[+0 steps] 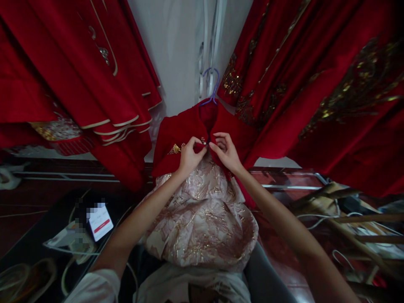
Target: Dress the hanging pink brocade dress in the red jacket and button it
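Observation:
A red jacket (172,130) hangs in front of me on a purple wire hanger (217,82), its neckline open in a V. My left hand (192,156) pinches the jacket's front edge beside a small shiny fastening (204,142). From the other side, my right hand (227,152) is closed in a pinch on the opposite front edge, the fingertips of both hands nearly meeting. Exactly what lies between the fingertips is too small to make out. A gold ornament (175,149) sits on the jacket left of my left hand. Below, shiny pink-gold brocade fabric (202,231) spreads over my lap.
Red garments with pale trim (126,97) hang at the left, and gold-embroidered red garments (315,109) at the right. A lit phone (100,222) stands on a dark surface (28,235) at lower left. Cables and a wooden rack (372,240) are at lower right.

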Available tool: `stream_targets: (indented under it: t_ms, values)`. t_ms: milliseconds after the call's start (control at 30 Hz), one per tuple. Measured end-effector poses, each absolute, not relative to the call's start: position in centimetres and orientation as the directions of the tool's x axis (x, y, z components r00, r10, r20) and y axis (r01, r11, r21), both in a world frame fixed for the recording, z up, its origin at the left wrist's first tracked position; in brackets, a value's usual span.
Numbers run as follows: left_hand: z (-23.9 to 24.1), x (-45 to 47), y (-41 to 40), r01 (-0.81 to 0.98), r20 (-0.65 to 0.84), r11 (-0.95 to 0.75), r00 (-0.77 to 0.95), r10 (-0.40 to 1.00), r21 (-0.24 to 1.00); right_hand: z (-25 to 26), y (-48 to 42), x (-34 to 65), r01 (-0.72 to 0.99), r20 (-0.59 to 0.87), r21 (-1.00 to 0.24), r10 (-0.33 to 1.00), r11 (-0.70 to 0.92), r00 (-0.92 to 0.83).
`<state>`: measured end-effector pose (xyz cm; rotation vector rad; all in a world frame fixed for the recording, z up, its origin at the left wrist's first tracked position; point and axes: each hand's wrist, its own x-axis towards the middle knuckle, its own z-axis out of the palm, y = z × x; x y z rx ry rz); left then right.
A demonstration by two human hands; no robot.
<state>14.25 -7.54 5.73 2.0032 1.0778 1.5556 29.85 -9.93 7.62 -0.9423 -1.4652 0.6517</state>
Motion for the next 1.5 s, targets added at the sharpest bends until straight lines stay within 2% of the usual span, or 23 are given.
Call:
stream_targets:
  t_ms: [133, 367, 600, 867, 1067, 1333, 1500]
  values:
    - [5.4, 14.4, -6.8, 0.2, 0.606, -0.619, 0.127, 0.785, 0.76, 7.8, -10.8, 30.3, 0.14, 0.508, -0.852, 0.861, 0.505, -0.014]
    - [5.2, 13.7, -6.3, 0.254, 0.591, -0.613, 0.163, 0.79, 0.748, 7.5, -9.8, 30.5, 0.166, 0.489, -0.862, 0.872, 0.478, 0.026]
    - [5.3, 13.3, -5.8, 0.248, 0.563, -0.61, 0.235, 0.792, 0.753, 7.5, -8.6, 29.7, 0.188, 0.536, -0.839, 0.836, 0.511, 0.118]
    - [6.0, 13.2, -5.8, 0.142, 0.545, -0.576, 0.206, 0.813, 0.805, 7.4, -9.0, 29.5, 0.158, 0.563, -0.826, 0.802, 0.541, 0.198]
    - [5.9, 13.3, -5.8, 0.131, 0.534, -0.576, 0.256, 0.806, 0.807, 7.4, -9.1, 29.0, 0.289, 0.602, -0.79, 0.773, 0.541, 0.198]
    - [7.2, 12.6, -6.3, 0.244, 0.579, -0.672, 0.359, 0.732, 0.699, 8.0, -9.9, 27.5, 0.525, 0.754, -0.609, 0.64, 0.595, 0.15]
    - [8.2, 12.9, -6.7, 0.242, 0.559, -0.663, 0.381, 0.736, 0.708, 8.4, -10.6, 27.3, 0.522, 0.737, -0.632, 0.652, 0.573, 0.176]
